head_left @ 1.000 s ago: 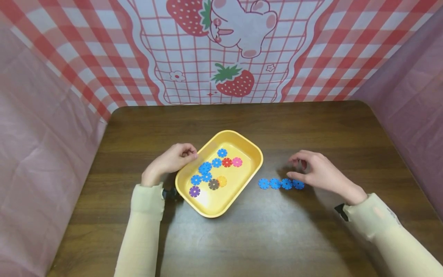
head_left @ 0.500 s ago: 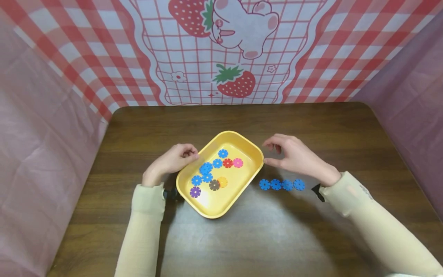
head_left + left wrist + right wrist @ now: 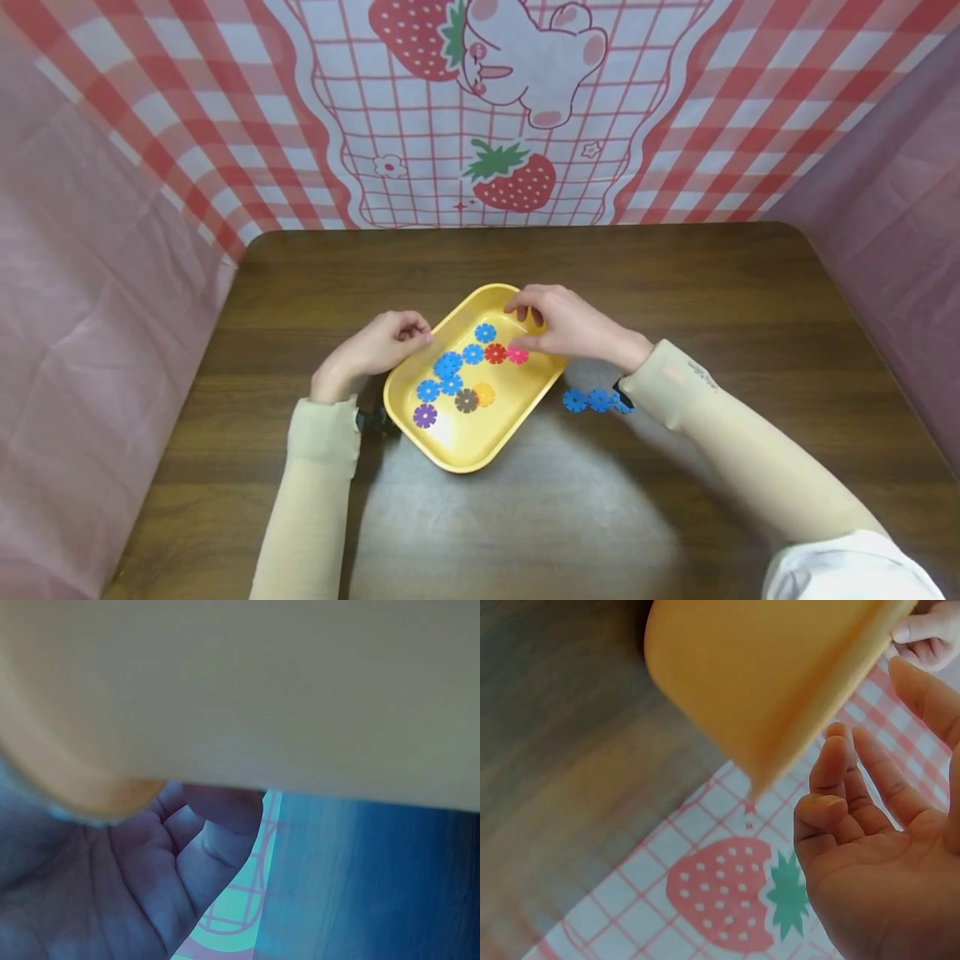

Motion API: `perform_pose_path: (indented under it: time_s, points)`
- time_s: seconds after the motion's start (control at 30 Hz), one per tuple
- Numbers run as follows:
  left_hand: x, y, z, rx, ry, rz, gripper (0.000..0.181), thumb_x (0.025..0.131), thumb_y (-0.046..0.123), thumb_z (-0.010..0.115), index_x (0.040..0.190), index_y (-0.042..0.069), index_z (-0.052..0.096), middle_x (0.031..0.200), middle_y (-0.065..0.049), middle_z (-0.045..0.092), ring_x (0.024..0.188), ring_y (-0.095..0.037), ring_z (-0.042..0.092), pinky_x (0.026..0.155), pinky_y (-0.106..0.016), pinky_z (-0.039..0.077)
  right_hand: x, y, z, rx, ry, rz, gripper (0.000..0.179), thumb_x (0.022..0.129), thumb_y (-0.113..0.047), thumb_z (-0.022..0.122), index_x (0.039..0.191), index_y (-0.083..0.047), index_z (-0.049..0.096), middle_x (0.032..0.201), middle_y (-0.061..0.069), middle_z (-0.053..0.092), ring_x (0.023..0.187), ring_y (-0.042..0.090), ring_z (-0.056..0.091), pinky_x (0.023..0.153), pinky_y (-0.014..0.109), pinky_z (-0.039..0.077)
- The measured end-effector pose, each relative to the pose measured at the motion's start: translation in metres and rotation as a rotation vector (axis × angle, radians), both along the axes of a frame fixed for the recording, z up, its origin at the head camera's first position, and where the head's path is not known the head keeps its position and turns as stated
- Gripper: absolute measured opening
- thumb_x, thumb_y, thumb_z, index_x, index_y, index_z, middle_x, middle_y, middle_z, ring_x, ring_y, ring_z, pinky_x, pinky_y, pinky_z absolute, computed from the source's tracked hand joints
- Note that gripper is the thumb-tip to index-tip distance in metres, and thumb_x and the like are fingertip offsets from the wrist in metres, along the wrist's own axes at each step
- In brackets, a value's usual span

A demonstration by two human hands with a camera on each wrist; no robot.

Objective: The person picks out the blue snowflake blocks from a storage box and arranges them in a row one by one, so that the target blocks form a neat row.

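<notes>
My left hand (image 3: pixel 375 348) holds the left rim of a yellow tray (image 3: pixel 502 396), thumb and fingers at the edge. In the left wrist view the tray wall (image 3: pixel 247 697) covers the fingertips. Above the tray's right end, my right hand (image 3: pixel 577 329) hangs with relaxed fingers and nothing between them, its thumb over a pink snowflake disc (image 3: pixel 518 356). Inside the tray lie a red disc (image 3: pixel 495 353), a purple disc (image 3: pixel 425 416), a brown disc (image 3: pixel 466 401), an orange disc (image 3: pixel 486 394) and several blue discs (image 3: pixel 428 390).
A row of blue discs (image 3: pixel 587 400) lies on the wooden table (image 3: pixel 465 533) right of the tray, partly hidden under the right wrist. A checked strawberry-print cloth (image 3: pixel 517 179) stands behind the table, with pink cloth (image 3: pixel 97 333) at the sides.
My right hand has moved left from above the blue row to over the tray. The left hand stays at the rim, and the discs lie as before.
</notes>
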State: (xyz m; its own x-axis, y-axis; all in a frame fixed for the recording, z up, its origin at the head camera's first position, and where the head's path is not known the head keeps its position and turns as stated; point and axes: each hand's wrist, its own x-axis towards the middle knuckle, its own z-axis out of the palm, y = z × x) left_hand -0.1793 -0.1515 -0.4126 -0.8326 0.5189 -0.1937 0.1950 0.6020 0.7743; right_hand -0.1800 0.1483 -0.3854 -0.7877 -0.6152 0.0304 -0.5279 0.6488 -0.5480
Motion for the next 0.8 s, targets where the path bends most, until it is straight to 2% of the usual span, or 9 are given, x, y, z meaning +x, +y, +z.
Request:
perform_pose_path:
  time_s: [0.3, 0.57, 0.8]
  points:
    - [0.0, 0.0, 0.001, -0.017, -0.01, 0.012, 0.019, 0.1, 0.017, 0.062, 0.106, -0.001, 0.067, 0.091, -0.009, 0.064, 0.082, -0.022, 0.057, 0.075, -0.033, 0.05, -0.013, -0.028, -0.025, 0.031, -0.028, 0.051, 0.04, 0.079, -0.021, 0.085, 0.111, 0.0, 0.07, 0.089, 0.008, 0.065, 0.064, 0.016, 0.049, 0.064, 0.031, 0.043]
    - [-0.002, 0.0, 0.0, -0.014, -0.019, 0.009, 0.019, 0.1, 0.017, 0.062, 0.107, 0.0, 0.067, 0.091, -0.009, 0.065, 0.083, -0.022, 0.058, 0.076, -0.033, 0.051, -0.012, -0.044, -0.042, 0.063, -0.025, 0.099, 0.037, 0.079, -0.019, 0.084, 0.107, 0.0, 0.069, 0.084, 0.007, 0.06, 0.076, 0.017, 0.052, 0.074, 0.031, 0.044]
    - [-0.003, 0.0, -0.001, -0.015, -0.02, 0.009, 0.019, 0.1, 0.017, 0.062, 0.107, 0.0, 0.067, 0.092, -0.009, 0.065, 0.083, -0.022, 0.058, 0.077, -0.033, 0.051, -0.012, -0.055, -0.048, 0.118, -0.016, 0.082, 0.034, 0.08, -0.023, 0.084, 0.105, -0.004, 0.07, 0.086, 0.003, 0.058, 0.078, 0.016, 0.052, 0.073, 0.03, 0.044]
